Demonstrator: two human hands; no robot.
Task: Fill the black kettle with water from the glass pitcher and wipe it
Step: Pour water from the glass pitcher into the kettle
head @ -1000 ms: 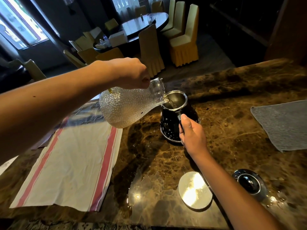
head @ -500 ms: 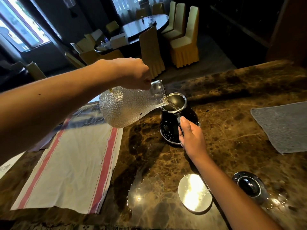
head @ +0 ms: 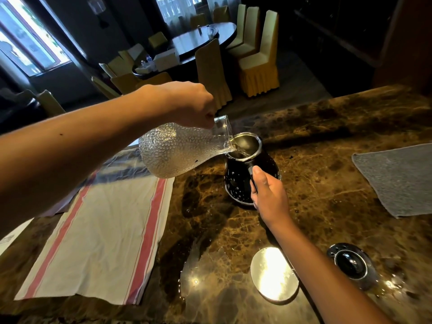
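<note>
Both hands stay put: left hand [head: 187,104] fingers grip the tipped glass pitcher [head: 177,150], still pouring into the black kettle [head: 247,169] on the counter [head: 327,183]; right hand [head: 268,195] fingers hold its handle.

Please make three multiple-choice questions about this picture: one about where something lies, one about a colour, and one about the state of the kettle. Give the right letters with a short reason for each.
1. Where does the grey cloth lie, relative to the black kettle on the brown marble counter?
A. to its right
B. under it
C. to its left

2. What colour are the stripes on the white towel?
A. blue
B. red
C. green

3. What is the state of the kettle's mouth?
A. closed by a lid
B. covered by a cloth
C. open, taking water

Answers:
1 A, the cloth lies flat near the right edge, apart from the kettle.
2 B, red stripes run along the towel's length.
3 C, the left hand tilts the dimpled glass pitcher so its spout is over the open rim, while the right hand grips the kettle's handle.
</note>
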